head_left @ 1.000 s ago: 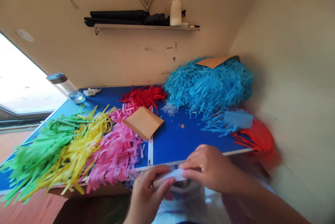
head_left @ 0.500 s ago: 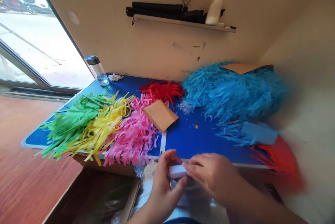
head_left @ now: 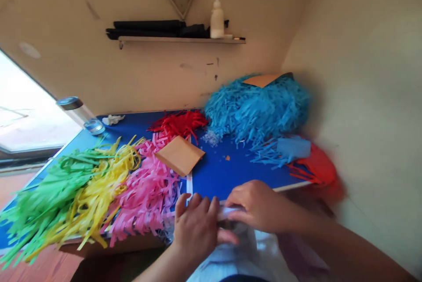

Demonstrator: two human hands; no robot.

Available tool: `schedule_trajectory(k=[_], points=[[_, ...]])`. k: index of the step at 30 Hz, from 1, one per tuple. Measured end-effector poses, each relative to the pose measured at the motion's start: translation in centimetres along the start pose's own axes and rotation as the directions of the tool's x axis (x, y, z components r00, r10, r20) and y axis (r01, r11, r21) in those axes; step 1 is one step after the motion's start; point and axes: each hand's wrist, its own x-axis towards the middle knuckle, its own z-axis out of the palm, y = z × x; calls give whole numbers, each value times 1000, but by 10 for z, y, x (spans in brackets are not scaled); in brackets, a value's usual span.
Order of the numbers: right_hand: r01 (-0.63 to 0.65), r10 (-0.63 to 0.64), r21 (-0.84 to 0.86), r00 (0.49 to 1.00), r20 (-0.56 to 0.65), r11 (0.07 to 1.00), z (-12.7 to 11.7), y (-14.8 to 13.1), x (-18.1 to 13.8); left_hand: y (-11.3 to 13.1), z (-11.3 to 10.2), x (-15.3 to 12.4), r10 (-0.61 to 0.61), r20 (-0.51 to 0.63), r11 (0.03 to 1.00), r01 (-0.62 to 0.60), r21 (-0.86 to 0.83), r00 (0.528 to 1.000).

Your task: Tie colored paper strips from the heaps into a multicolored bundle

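"Where's the open room?"

"On the smooth blue worktop (head_left: 235,176) beyond the hands: a bare stretch between the flat square of brown paper (head_left: 180,155) and the big sky-blue heap of fringed strips (head_left: 257,108). A few clear crumbs (head_left: 211,137) and a tiny tan scrap (head_left: 227,158) lie along it."

"And its edges?"

"The pale near edge slants up toward the right, where a red fringed bundle (head_left: 321,163) sits close to the beige wall (head_left: 372,97), so that side is tight. On the left, green fringed strips (head_left: 59,181), yellow fringed strips (head_left: 99,189) and pink fringed strips (head_left: 141,194) cover the surface and hang over the near edge."

"What about the hands?"

"They meet at the near edge, around a small, slim, whitish piece (head_left: 225,212), its material unclear. The right hand (head_left: 255,205) pinches it between thumb and fingers. The left hand (head_left: 198,222) covers its other end, back to the camera, thumb stretched rightward; whether it grips, I can't tell."

"Which way does the piece point?"

"Its long axis runs roughly crosswise, nearly along the near edge, one end toward each hand. The left end is hidden behind the fingers."
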Motion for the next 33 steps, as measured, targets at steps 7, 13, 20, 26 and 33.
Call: schedule_trajectory(k=[7, 13, 20, 26, 33], points=[[-39, 367, 584, 811, -456, 811, 73, 25, -31, -6, -1, 11, 152, 84, 985, -158, 71, 985], [-82, 434, 596, 765, -476, 798, 130, 21, -30, -14, 2, 25, 222, 207, 959, -252, 130, 953], [11, 296, 494, 789, -539, 870, 118, 21, -33, -6, -3, 55, 389, 282, 913, -325, -248, 877], [28, 313, 539, 788, -530, 842, 120, 20, -35, 0, -4, 61, 448, 262, 880, -371, -296, 855], [-4, 304, 520, 815, -493, 854, 119, 19, -37, -1, -4, 52, 493, 193, 868, -462, -184, 849]])
